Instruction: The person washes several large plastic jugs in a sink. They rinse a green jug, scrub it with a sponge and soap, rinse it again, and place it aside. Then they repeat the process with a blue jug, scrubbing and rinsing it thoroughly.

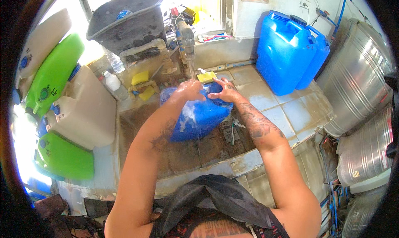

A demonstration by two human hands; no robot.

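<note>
A blue plastic jerrycan (202, 118) lies tilted in a tiled basin (184, 160), with white suds on its side. Water runs from a pipe faucet (188, 41) onto my left hand (190, 90), which is at the can's upper end with its fingers partly curled. Whether it grips anything is hidden. My right hand (228, 91) is spread over the can's wide blue screw cap (215, 89), thumb and fingers apart. Just behind the hands, a yellow sponge (206, 77) sits on the ledge.
Two blue jerrycans (282, 54) stand on the tiled counter (286, 116) at right, near large steel tanks (355, 76). White and green jerrycans (65, 158) crowd the left side. A black tub (127, 20), a white bottle (112, 81) and a toothpaste box (213, 37) are toward the back.
</note>
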